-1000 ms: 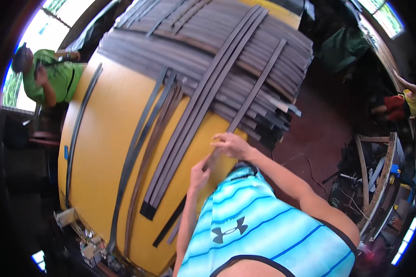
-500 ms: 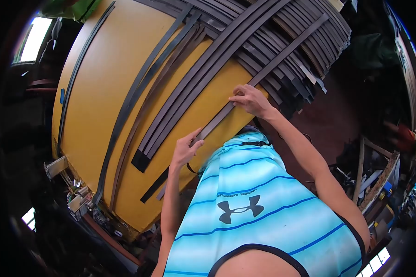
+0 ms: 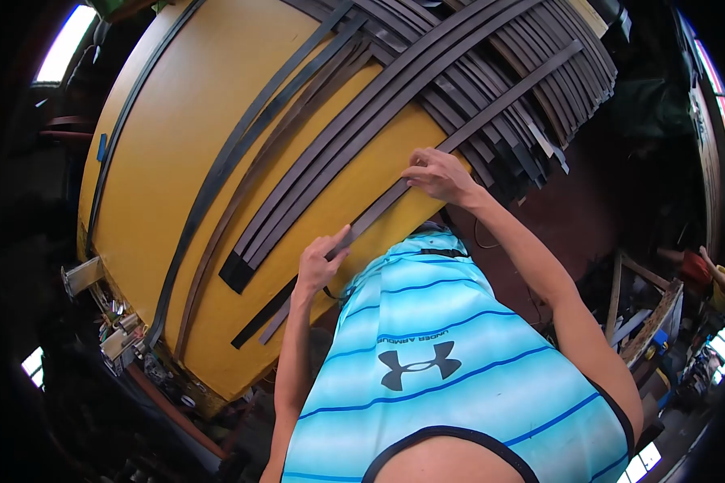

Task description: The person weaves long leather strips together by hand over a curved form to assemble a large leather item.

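Observation:
A long, flat, grey-brown leather strip [image 3: 380, 208] runs slantwise along the near edge of a yellow table [image 3: 298, 225]. My left hand [image 3: 321, 262] has thumb and fingers at the two edges of this strip, toward its lower end. Farther up, my right hand [image 3: 439, 175] is closed on the same strip, with thumb and fingertips pinched together. A dark strip end [image 3: 250, 326] shows on the table just past my left hand. Beside it lie several longer strips [image 3: 310, 161] with dark ends, side by side.
Many similar strips are piled crosswise in a stack [image 3: 532, 88] at the table's far right. Other dark strips [image 3: 217, 193] lie curved across the table's left part. A wooden frame [image 3: 652, 322] stands at the right, near another person [image 3: 721, 282]. Tools and clutter [image 3: 129, 338] sit at lower left.
The view has shifted slightly, so the table appears a little farther left. My left hand has moved slightly left; both hands stay on the strip. The person at right shows more fully.

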Demonstrator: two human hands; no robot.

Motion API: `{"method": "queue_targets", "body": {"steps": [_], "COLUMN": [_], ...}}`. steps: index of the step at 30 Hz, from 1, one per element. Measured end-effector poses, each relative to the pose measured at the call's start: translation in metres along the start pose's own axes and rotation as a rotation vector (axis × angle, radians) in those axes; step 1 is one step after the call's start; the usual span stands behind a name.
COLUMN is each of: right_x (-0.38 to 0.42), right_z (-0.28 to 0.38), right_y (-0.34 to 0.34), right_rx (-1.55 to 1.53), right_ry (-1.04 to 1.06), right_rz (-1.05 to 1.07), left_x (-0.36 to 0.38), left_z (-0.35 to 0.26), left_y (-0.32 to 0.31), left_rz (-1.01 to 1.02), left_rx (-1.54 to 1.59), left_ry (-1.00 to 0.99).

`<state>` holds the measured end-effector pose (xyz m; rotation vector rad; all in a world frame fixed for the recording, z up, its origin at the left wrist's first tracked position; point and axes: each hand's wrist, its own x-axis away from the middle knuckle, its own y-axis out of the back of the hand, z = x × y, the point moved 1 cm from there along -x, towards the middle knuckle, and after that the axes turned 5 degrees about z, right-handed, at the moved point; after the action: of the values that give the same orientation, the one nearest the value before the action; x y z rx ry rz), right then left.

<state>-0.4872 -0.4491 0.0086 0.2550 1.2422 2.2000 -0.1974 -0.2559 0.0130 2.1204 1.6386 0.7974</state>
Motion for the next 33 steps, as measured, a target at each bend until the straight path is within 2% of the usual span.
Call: {"method": "queue_targets", "body": {"steps": [6,19,33], "right_x": [0.000,0.000,-0.004], "right_z": [0.003,0.015,0.021], "right_y": [-0.002,-0.007,-0.006], "right_rx": [0.016,0.105,0.005], "right_ry": [0.015,0.043,-0.010], "right_rz": [-0.013,0.023,0.038], "left_x": [0.000,-0.005,-0.009], "left_z": [-0.005,-0.003,-0.009], "left_y": [0.004,0.009,0.012], "left_rz": [0.028,0.085,0.109], "left_rx": [0.023,-0.018,-0.075], "left_ry": [0.073,0.091,0.103]}}
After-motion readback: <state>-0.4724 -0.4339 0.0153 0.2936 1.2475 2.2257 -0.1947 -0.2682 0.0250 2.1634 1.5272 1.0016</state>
